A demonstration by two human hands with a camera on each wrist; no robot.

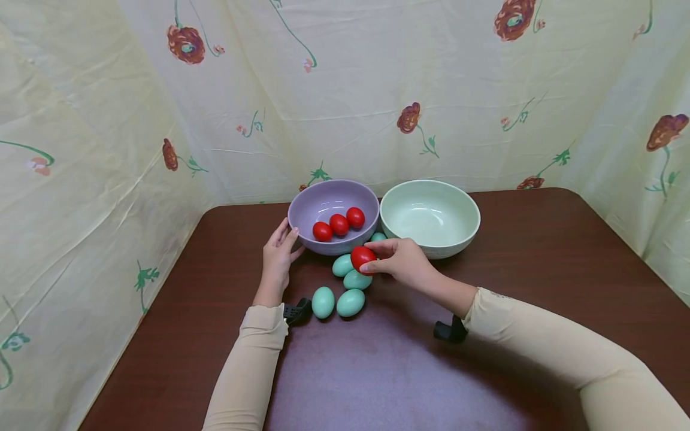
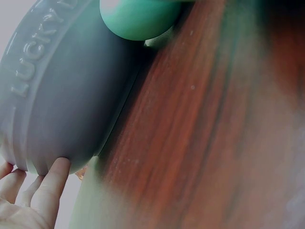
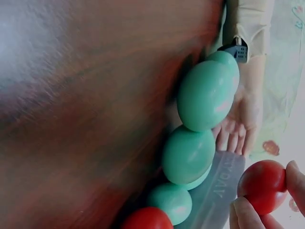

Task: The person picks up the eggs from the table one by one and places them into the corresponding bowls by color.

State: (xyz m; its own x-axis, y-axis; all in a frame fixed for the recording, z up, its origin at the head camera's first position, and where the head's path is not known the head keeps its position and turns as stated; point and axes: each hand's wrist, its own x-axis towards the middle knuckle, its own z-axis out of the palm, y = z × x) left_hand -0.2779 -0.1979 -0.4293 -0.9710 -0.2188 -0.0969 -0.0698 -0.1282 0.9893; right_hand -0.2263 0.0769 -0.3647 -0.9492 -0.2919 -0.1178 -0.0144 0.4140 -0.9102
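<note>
A purple bowl (image 1: 334, 244) stands at the back of the table with three red eggs (image 1: 339, 224) inside. My left hand (image 1: 277, 257) rests against its left side, fingertips (image 2: 59, 164) touching the outer wall. Between thumb and fingers, my right hand (image 1: 406, 263) pinches another red egg (image 1: 363, 259), held in front of the purple bowl and over some mint-green eggs (image 1: 357, 279). In the right wrist view, this held egg (image 3: 263, 186) shows near the fingertips. One more red egg (image 3: 147, 219) lies past the green ones at that view's bottom edge.
A pale green bowl (image 1: 431, 218) stands right beside the purple one. Several mint-green eggs (image 1: 351, 303) lie on the dark wood table (image 1: 517, 239) in front of the bowls, one (image 1: 378, 237) near the gap between them. A flowered cloth (image 1: 345, 90) hangs behind.
</note>
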